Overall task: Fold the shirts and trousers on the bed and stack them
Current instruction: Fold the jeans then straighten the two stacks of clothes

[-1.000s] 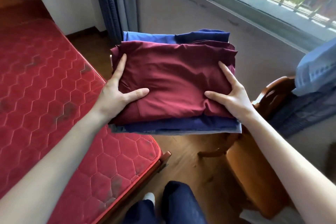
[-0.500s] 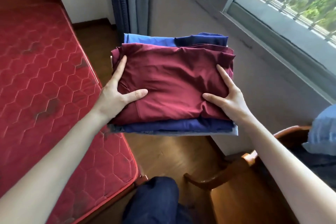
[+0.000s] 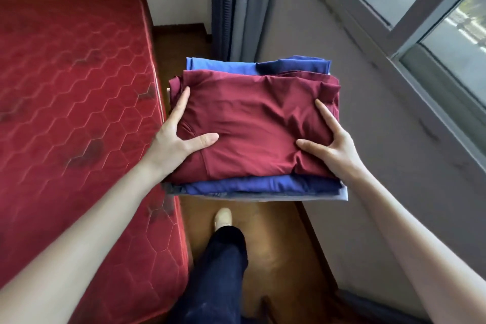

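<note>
Maroon, smooth fabric tops the stack of folded clothes (image 3: 252, 126), blue layers beneath; your left hand (image 3: 175, 139) and right hand (image 3: 332, 150) grip its sides, carrying it above the wooden floor (image 3: 273, 239) beside the red hexagon-quilted mattress (image 3: 73, 102). No readable labels.

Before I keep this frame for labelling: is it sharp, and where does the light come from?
Head view: the clothes stack and both hands, left and right, are fairly sharp; the mattress edges smear with motion blur; daylight enters from the window; wide-angle lens bends the arms outward.
</note>
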Demonstrator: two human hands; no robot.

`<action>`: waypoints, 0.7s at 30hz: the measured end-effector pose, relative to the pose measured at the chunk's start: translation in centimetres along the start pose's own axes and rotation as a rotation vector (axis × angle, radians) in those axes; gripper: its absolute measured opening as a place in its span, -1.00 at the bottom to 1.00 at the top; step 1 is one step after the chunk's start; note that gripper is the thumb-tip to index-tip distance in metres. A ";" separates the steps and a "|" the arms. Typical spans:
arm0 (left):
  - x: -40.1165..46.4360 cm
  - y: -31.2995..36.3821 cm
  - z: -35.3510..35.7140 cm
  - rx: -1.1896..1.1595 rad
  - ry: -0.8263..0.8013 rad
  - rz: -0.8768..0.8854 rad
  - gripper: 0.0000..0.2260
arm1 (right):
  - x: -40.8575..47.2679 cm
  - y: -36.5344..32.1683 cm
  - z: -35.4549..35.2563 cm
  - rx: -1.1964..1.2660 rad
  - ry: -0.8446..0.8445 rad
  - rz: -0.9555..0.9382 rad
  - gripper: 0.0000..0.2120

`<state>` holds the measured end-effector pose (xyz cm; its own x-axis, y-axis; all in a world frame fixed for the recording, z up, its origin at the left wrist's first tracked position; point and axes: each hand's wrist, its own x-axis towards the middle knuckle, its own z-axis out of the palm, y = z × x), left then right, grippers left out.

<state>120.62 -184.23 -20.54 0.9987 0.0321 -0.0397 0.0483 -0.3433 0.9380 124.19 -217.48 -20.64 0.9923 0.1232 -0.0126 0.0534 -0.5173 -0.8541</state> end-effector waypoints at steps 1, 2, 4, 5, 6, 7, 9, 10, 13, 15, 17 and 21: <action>1.7 0.1 -0.1 0.002 0.020 -0.005 -0.08 | 2.4 0.2 0.1 0.006 -0.016 -0.011 -0.15; 3.5 0.2 -0.3 0.007 0.043 -0.005 -0.08 | 5.0 0.3 0.3 0.015 -0.029 -0.021 -0.15; 7.3 0.6 -1.2 0.013 0.088 -0.017 -0.08 | 10.3 0.2 0.9 0.038 -0.064 -0.043 -0.15; 9.3 0.8 -1.8 0.020 0.103 -0.025 -0.07 | 12.9 0.1 1.3 0.049 -0.082 -0.056 -0.15; 10.7 0.9 -2.3 0.034 0.112 -0.033 -0.07 | 14.8 0.0 1.6 0.055 -0.093 -0.064 -0.15; 12.8 1.1 -2.9 0.047 0.126 -0.034 -0.07 | 17.5 -0.2 1.9 0.070 -0.099 -0.078 -0.15; 16.4 1.3 -3.9 0.064 0.151 -0.038 -0.07 | 22.0 -0.5 2.4 0.086 -0.115 -0.100 -0.16; 18.3 1.5 -4.4 0.068 0.161 -0.048 -0.07 | 24.3 -0.7 2.5 0.091 -0.131 -0.107 -0.16; 23.2 1.7 -5.2 0.074 0.193 -0.077 -0.06 | 30.7 -1.1 2.7 0.089 -0.165 -0.132 -0.16; 26.5 1.5 -5.4 0.064 0.222 -0.089 -0.06 | 35.0 -1.2 2.8 0.083 -0.192 -0.140 -0.16; 29.9 1.4 -5.6 0.041 0.250 -0.099 -0.08 | 39.5 -1.4 3.0 0.085 -0.229 -0.145 -0.15; 37.3 1.2 -6.1 0.024 0.307 -0.125 -0.09 | 49.0 -1.7 3.4 0.068 -0.286 -0.176 -0.15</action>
<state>157.81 -177.77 -18.78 0.9336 0.3556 -0.0445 0.1739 -0.3411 0.9238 172.32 -207.66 -21.62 0.8965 0.4430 0.0010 0.2038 -0.4105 -0.8888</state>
